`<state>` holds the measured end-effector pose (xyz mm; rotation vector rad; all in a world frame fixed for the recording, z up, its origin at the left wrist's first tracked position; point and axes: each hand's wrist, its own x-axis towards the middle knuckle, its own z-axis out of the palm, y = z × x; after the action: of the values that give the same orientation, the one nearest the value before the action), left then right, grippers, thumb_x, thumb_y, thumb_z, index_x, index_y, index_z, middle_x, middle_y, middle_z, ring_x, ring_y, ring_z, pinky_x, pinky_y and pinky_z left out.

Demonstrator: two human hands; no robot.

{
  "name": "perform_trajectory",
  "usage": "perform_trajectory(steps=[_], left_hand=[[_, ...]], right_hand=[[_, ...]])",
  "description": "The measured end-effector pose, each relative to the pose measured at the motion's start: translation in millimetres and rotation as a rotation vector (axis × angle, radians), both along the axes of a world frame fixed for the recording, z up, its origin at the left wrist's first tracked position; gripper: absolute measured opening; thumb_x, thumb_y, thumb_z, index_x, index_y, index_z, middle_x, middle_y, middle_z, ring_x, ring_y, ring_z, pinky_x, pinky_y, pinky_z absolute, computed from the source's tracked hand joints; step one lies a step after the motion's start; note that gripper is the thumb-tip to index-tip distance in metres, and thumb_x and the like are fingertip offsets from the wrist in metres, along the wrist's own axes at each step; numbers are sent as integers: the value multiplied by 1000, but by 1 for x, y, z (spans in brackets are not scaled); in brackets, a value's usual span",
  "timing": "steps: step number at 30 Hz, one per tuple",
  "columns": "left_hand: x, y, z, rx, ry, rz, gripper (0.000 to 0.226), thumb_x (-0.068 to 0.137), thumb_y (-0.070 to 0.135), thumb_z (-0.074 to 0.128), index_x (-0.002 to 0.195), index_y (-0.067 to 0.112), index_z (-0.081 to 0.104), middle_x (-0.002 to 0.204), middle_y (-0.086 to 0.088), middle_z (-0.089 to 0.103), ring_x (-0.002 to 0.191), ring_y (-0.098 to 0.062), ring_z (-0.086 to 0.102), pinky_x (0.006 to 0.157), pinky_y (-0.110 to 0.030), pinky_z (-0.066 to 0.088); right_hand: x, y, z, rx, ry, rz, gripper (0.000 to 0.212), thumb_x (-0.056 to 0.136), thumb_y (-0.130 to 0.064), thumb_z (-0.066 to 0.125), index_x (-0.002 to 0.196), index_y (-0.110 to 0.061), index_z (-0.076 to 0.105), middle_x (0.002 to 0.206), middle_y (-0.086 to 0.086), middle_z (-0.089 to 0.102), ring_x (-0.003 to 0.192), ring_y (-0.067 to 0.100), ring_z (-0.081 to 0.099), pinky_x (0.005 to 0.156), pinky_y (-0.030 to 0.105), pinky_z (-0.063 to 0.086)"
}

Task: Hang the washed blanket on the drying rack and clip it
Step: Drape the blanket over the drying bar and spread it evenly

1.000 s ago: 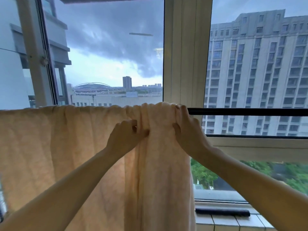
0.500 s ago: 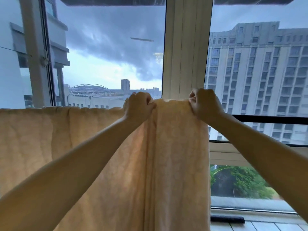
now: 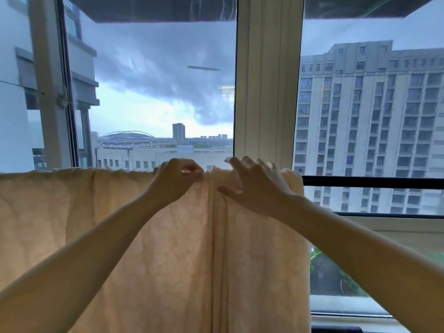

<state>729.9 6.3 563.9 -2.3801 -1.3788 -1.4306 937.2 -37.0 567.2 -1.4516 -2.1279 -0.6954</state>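
blanket [image 3: 96,224]: draped over black drying rail [image 3: 372,181], centre frame
left hand [image 3: 176,182]: fingers pinching blanket's top edge
right hand [image 3: 257,188]: fingers spread, blurred, over the top fold

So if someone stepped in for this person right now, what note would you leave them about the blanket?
Left hand: pinches the bunched top edge of the blanket.
Right hand: blurred, thumb on the blanket's front, fingers over its top; whether it grips is unclear.
The blanket hangs over the black rail, which runs bare to the right.
Done: blanket draped over the rail.
Left: spread the bunched folds along the rail, then clip it. No clips in view.
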Motion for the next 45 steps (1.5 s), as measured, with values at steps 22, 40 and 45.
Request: perform_trajectory(steps=[22, 40, 45], left_hand=[[-21, 7, 2, 97, -155, 212, 17, 88, 8, 62, 85, 24, 64, 86, 9, 65, 83, -10, 60, 84, -28, 44], [17, 2, -1, 175, -11, -49, 7, 86, 16, 68, 79, 15, 70, 76, 12, 64, 74, 2, 59, 69, -15, 45], [20, 6, 13, 190, -30, 8, 9, 89, 12, 63, 82, 10, 67, 75, 5, 65, 67, 4, 53, 62, -1, 38]], right_hand=[[70, 11, 18, 110, 180, -3, 15, 96, -12, 51, 85, -17, 61, 75, -3, 65, 63, 7, 60, 66, 23, 53], [44, -5, 0, 218, 43, 157, 10, 97, -22, 50, 90, -18, 57, 88, -5, 51, 76, 12, 52, 65, 28, 47], [41, 4, 16, 246, 145, 131, 12, 98, -16, 46, 87, -14, 51, 87, -2, 50, 68, 13, 52, 64, 29, 47]])
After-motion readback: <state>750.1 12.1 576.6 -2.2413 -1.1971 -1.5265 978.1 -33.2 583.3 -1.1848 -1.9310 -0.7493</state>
